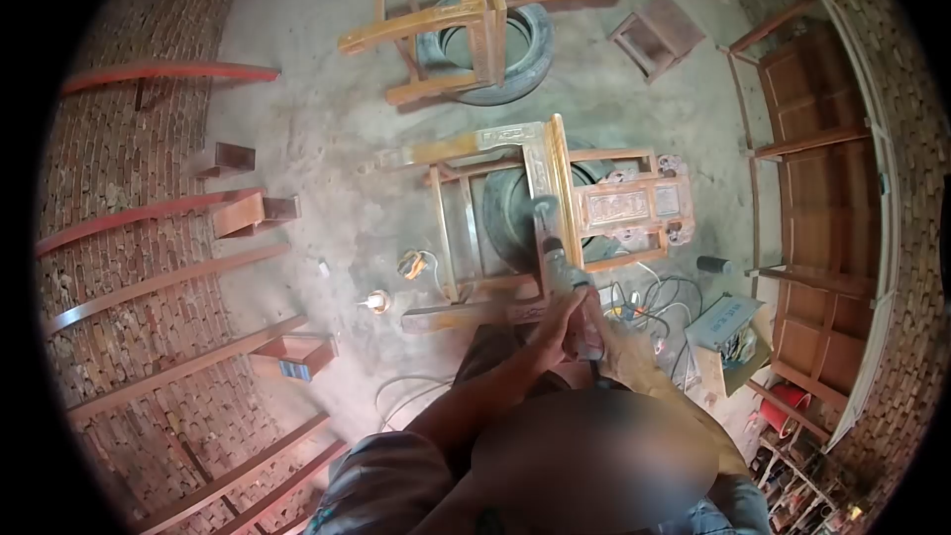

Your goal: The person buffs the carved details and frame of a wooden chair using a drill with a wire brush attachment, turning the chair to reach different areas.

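A power tool with a round head is held over a carved wooden chair frame that lies on its side. My left hand is wrapped round the tool's body from the left. On the other side, my right hand grips the rear part of the same tool. The tool's round head is blurred and close to the chair's rail; whether it touches cannot be made out. Under the chair lies a tyre, and the carved backrest points right.
Another chair frame rests on a second tyre at the top. An open cardboard box and tangled cables lie at right. A small stool stands upper right; wooden beams lean along the left.
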